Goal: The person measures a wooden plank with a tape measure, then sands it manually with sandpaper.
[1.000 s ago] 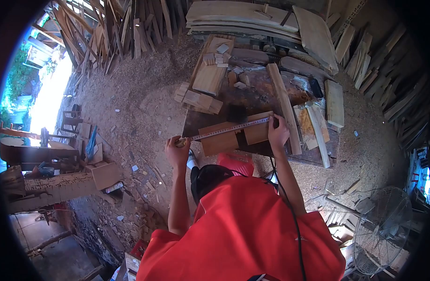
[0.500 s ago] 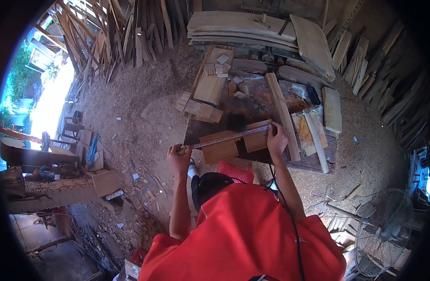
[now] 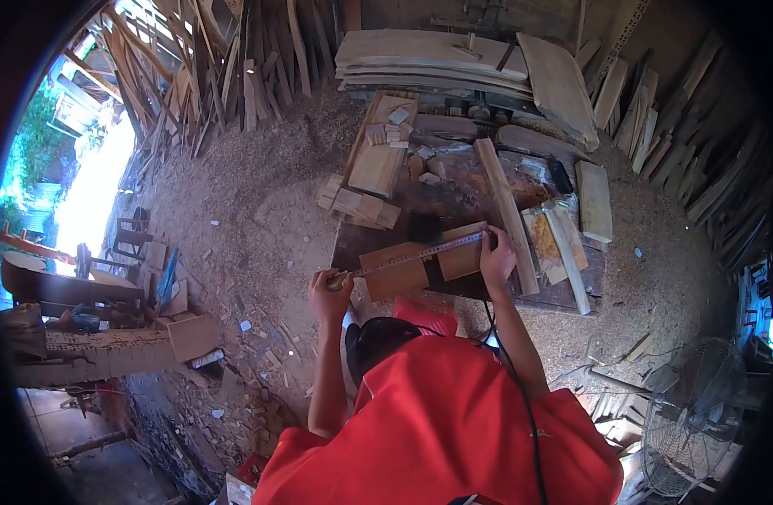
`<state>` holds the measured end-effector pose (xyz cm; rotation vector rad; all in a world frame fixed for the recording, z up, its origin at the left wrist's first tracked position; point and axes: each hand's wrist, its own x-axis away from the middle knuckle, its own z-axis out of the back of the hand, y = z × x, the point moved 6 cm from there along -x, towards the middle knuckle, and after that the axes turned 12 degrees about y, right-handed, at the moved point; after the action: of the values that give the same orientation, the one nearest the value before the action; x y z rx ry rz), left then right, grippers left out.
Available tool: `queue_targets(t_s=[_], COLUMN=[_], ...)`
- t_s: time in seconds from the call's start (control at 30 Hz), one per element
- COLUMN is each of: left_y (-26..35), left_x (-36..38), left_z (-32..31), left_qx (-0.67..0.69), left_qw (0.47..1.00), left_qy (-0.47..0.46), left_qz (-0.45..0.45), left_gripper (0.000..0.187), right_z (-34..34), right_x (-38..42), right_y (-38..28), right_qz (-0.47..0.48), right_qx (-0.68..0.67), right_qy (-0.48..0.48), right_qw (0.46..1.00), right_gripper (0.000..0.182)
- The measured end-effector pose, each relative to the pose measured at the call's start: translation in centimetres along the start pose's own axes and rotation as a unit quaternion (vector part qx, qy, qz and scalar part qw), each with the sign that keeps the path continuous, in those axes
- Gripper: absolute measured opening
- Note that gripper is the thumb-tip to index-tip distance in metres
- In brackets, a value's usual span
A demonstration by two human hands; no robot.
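A tape measure (image 3: 420, 255) stretches at a slant between my hands, its pale blade lying across two small boards. My left hand (image 3: 330, 296) is closed around the case end, just off the left edge of the left board (image 3: 395, 281). At the other end, my right hand (image 3: 498, 257) pinches the blade by the upper right corner of the right board (image 3: 461, 262). A dark gap separates the two boards on the worktable (image 3: 445, 189). The blade's markings are too small to read.
A long wooden strip (image 3: 506, 215) lies right of my right hand. Stacked boards with small blocks (image 3: 376, 168) sit at the table's left. A red stool (image 3: 426, 315) stands before me, a wire fan (image 3: 690, 421) at lower right. A black cable (image 3: 521, 387) runs along my right arm.
My left hand has shifted slightly right and down with the tape case, and the stretch of blade between my hands looks a little shorter. My right hand stays at the right board's corner.
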<state>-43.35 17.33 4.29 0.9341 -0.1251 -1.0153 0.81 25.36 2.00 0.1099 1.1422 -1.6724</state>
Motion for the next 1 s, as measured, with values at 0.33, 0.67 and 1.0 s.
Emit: queue_targets(t_s=[0.33,0.67,1.0], left_y=[1.1,2.0,1.3], left_x=[-0.1,-1.2,-2.9], left_z=[0.2,-0.9,-2.3], left_qx=[0.065,0.087,0.093], left_qw=[0.997,0.995,0.994], left_qy=[0.031,0.012,0.021], left_qz=[-0.021,-0.037,-0.049], left_gripper=[0.046,0.048,0.043], right_z=[0.8,5.4,6.4], right_x=[-0.2,1.0,2.1], right_y=[0.3,1.7,2.5], right_qz=[-0.029,-0.094,-0.133], right_qx=[-0.041,-0.022,0.032], right_qy=[0.004,-0.092,-0.107], right_qw=[0.999,0.991,0.985], right_gripper=[0.022,0.025,0.025])
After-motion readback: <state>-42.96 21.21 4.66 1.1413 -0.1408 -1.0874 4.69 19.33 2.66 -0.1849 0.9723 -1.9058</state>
